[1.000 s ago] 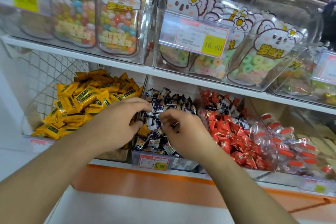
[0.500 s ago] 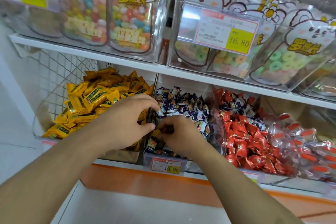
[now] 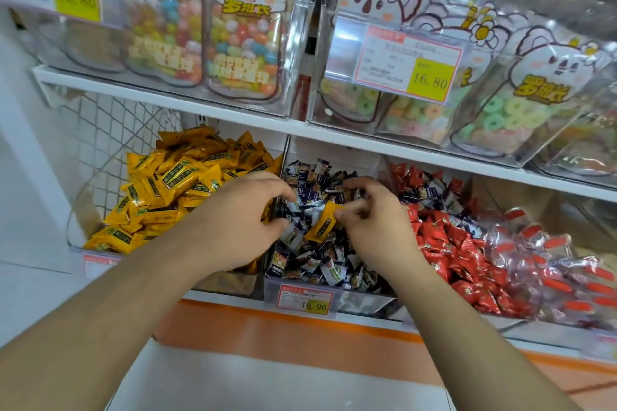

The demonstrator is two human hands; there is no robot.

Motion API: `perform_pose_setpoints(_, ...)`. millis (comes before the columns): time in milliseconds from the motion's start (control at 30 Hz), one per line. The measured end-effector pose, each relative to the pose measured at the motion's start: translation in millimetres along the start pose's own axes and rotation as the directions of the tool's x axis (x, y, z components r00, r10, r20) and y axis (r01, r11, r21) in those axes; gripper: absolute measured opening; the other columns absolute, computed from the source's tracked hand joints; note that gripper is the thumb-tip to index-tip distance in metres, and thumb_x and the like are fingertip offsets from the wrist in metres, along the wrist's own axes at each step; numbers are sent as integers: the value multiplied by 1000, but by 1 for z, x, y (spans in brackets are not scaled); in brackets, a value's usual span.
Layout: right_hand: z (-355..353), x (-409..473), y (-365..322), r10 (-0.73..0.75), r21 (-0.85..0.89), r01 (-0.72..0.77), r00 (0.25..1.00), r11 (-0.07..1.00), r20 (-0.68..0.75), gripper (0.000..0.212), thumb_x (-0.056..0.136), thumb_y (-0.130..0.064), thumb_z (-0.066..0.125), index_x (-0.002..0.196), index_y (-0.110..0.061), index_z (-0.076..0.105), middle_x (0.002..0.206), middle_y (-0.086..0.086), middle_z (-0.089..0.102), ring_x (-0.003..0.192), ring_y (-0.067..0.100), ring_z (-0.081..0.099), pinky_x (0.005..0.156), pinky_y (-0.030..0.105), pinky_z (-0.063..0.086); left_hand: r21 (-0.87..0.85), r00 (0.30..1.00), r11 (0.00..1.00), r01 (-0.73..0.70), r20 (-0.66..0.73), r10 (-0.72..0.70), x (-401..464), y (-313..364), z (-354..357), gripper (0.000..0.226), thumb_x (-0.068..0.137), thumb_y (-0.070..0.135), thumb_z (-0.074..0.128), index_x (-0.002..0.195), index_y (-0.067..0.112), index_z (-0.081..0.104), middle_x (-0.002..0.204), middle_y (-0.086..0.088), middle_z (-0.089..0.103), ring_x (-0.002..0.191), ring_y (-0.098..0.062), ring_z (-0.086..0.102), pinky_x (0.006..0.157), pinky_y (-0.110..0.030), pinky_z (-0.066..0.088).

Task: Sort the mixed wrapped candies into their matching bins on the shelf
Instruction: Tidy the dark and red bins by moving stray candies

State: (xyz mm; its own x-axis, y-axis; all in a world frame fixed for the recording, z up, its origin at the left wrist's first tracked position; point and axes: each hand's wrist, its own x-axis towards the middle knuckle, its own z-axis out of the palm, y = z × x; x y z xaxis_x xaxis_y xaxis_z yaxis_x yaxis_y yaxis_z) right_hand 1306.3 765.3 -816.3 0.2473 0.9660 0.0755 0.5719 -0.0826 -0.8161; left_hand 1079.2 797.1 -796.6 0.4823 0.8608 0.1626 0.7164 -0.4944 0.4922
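Yellow candy (image 3: 325, 223) pinched in right hand (image 3: 374, 220) fingers over dark-candy bin (image 3: 300, 287), left hand (image 3: 238, 223) fingers curled loosely, empty, at bin divider.

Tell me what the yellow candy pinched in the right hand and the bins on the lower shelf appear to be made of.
Yellow wrapped candy: apparently glossy plastic film, judging by its sheen and crimped edge, printed with dark lettering. Clear lower-shelf bin of dark-wrapped candies: rigid transparent plastic, likely acrylic; contents show through the smooth, reflective front wall. The right hand pinches the candy.
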Motion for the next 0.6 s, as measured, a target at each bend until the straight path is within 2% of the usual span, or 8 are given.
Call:
perform_pose_setpoints(67, -4, -3, -5, -15, -7, 14, 1000, 1000, -26, 23, 96, -15, 72, 112, -30, 65, 80, -1, 74, 66, 13, 67, 56, 28, 55, -3, 1000, 1000, 0, -31, 0, 0, 3, 1, 37, 96, 34, 69, 132, 38, 61, 141, 25, 50, 131, 0, 46, 102, -15, 30)
perform_pose_setpoints(133, -8, -7, -14, -41, 24, 41, 999, 999, -29, 10, 96, -15, 72, 96, -25, 72, 77, 3, 74, 67, 20, 68, 56, 32, 56, -21, 998, 1000, -1, -59, -1, 0, 8, 3, 41, 95, 42, 70, 134, 38, 60, 140, 23, 52, 132, -2, 47, 105, -19, 35)
perform_pose_setpoints(200, -9, -13, -24, -51, 175, 48, 999, 983, 17, 8, 96, -11, 71, 91, -16, 75, 76, 5, 76, 70, 20, 73, 61, 28, 59, -53, 998, 999, -2, -69, -2, -2, 14, 4, 48, 91, 51, 71, 136, 40, 57, 138, 24, 53, 129, 0, 47, 106, -24, 41)
perform_pose_setpoints(300, -7, -20, -37, -63, 432, 19, 994, 902, 89, 4, 95, -6, 70, 95, -5, 74, 83, 13, 78, 80, 31, 76, 76, 37, 63, -202, 997, 979, 5, -80, -22, -8, 22, 0, 37, 89, 48, 74, 124, 44, 62, 116, 31, 62, 105, 16, 54, 85, -8, 43)
perform_pose_setpoints(367, -3, -21, -42, -81, 513, 5, 989, 859, 126, 7, 96, -4, 68, 101, -4, 74, 90, 15, 78, 87, 33, 76, 82, 42, 63, -276, 991, 961, 21, -118, -55, -12, 22, -7, 25, 91, 39, 76, 114, 42, 68, 99, 26, 66, 97, 12, 59, 76, -10, 49)
perform_pose_setpoints(467, 2, -20, -45, -78, 480, -1, 987, 877, 144, 15, 99, -5, 65, 111, -10, 73, 98, 8, 79, 96, 24, 76, 85, 42, 61, -256, 955, 965, 53, -270, -124, -14, 6, -24, 21, 90, 34, 77, 110, 39, 71, 96, 25, 68, 93, 6, 62, 80, -13, 50)
perform_pose_setpoints(533, 3, -19, -44, -46, 434, -7, 993, 901, 112, 15, 99, -5, 64, 111, -12, 72, 96, 5, 79, 94, 21, 76, 86, 44, 61, -167, 894, 980, 111, -413, -172, -12, -11, -38, 26, 92, 32, 75, 118, 36, 71, 105, 21, 69, 96, 2, 63, 85, -19, 47)
perform_pose_setpoints(600, 3, -19, -39, -40, 359, 10, 996, 933, 77, 13, 98, -6, 66, 106, -14, 73, 91, 5, 79, 91, 22, 75, 86, 42, 62, -28, 871, 975, 220, -444, -209, -8, -30, -44, 37, 97, 33, 68, 133, 28, 66, 119, 5, 69, 106, -14, 64, 84, -25, 45)
